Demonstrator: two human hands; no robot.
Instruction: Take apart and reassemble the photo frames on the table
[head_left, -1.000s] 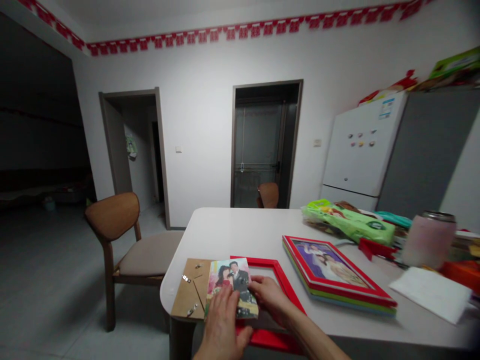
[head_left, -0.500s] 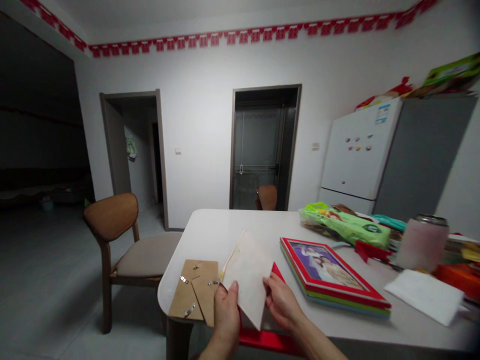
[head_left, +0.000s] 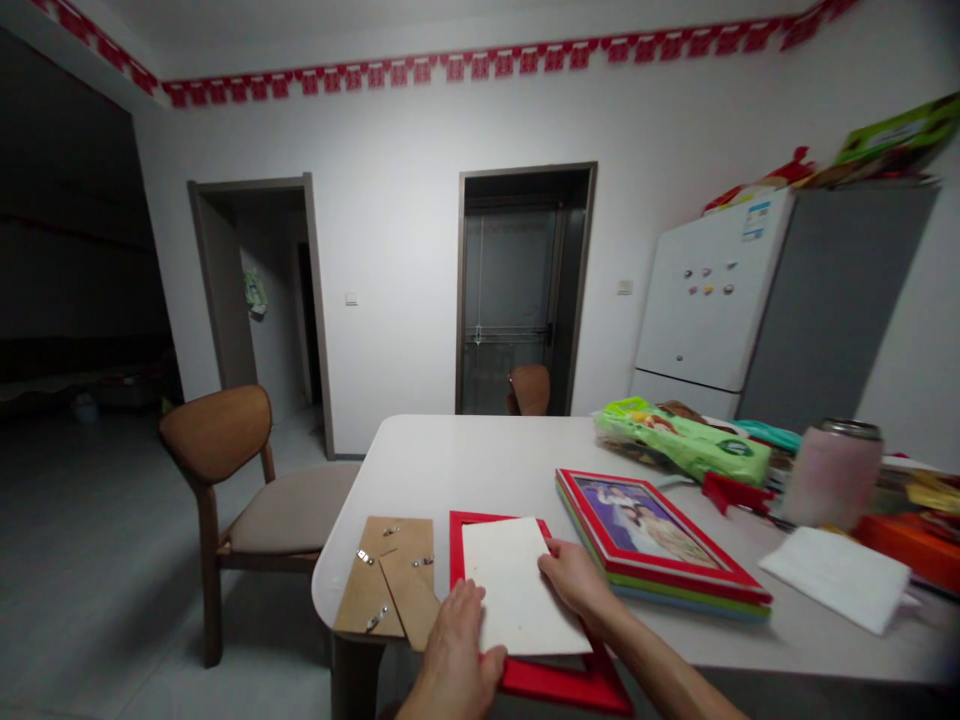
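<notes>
A white sheet (head_left: 521, 585), blank on top, lies over a red picture frame (head_left: 459, 530) at the table's near edge. The frame's red border shows around it, and a dark strip appears under the sheet's lower right edge. My left hand (head_left: 459, 650) rests at the sheet's lower left corner, fingers stretched along the side and thumb apart at the bottom edge. With bent fingers, my right hand (head_left: 576, 580) pinches the sheet's right edge; the fingertips beneath are hidden. Left of the frame lies a brown backing board (head_left: 375, 575) with metal clips and a stand flap.
To the right is a stack of picture frames (head_left: 660, 525), a red one with a photo on top. Beyond are a green packet (head_left: 682, 445), a pink jar (head_left: 836, 475), white tissue (head_left: 836, 575) and an orange box (head_left: 911, 550). A wooden chair (head_left: 217, 430) stands at the left.
The sheet has gone from tilted up in both hands to nearly flat over the red frame. My left hand's fingers have come out straighter at its side; the right hand still holds its edge.
</notes>
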